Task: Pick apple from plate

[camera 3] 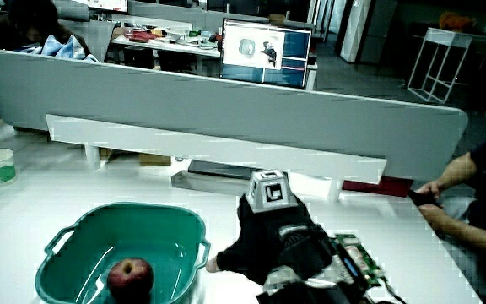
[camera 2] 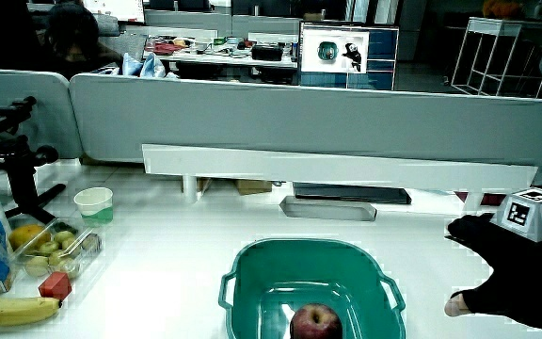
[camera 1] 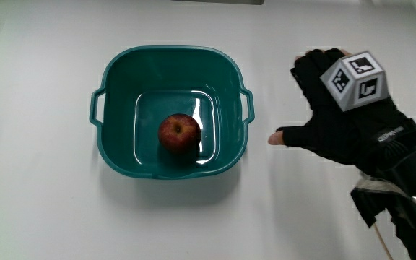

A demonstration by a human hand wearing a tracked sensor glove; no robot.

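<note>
While the apple [camera 1: 179, 133] lies untouched in the middle of the teal basin [camera 1: 114, 72] (a deep tub with two handles is seen where the task speaks of a plate), the picking can be judged as not yet begun. The hand [camera 1: 341, 115] is held just beside the basin, over the bare table [camera 1: 42, 202], with nothing grasped; its fingers are loosely spread and the thumb is pointed toward the basin's nearest handle. The reach over the rim, the grasp and the lift are all left to be done. The apple is seen as small, round and dark red with a paler, yellowish patch near its stem hollow, and its skin appears smooth and whole. It is also shown low in the basin in both side views [camera 2: 315, 321] [camera 3: 131, 275].
</note>
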